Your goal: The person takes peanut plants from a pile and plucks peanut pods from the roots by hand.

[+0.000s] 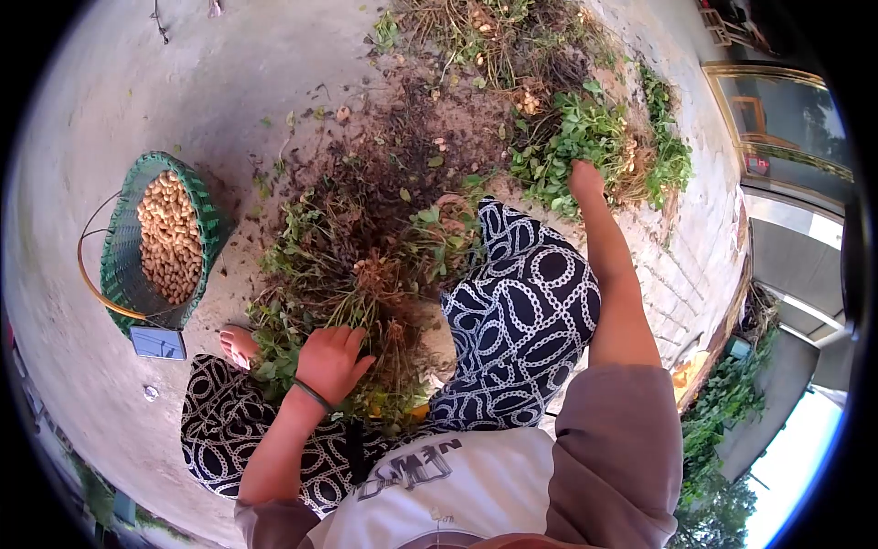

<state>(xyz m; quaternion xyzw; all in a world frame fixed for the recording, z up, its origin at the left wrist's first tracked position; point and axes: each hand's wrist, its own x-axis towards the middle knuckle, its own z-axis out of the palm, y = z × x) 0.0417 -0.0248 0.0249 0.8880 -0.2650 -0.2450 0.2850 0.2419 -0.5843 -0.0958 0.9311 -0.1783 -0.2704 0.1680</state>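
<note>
My left hand, with a dark band at the wrist, lies on a heap of pulled peanut plants in front of me. Its thumb stands apart from the fingers, whose tips are partly hidden among the stems. Stretched out to the far right, my right hand is closed on leafy green peanut plants. Peanuts with roots hang at the right side of that bunch. On the left stands a green woven basket holding many loose peanuts.
A phone lies by the basket, whose curved handle leans outward. More peanut plants are piled farther off. Soil and leaf bits litter the concrete floor. My bare foot is beside the heap. A glass-paned frame stands far right.
</note>
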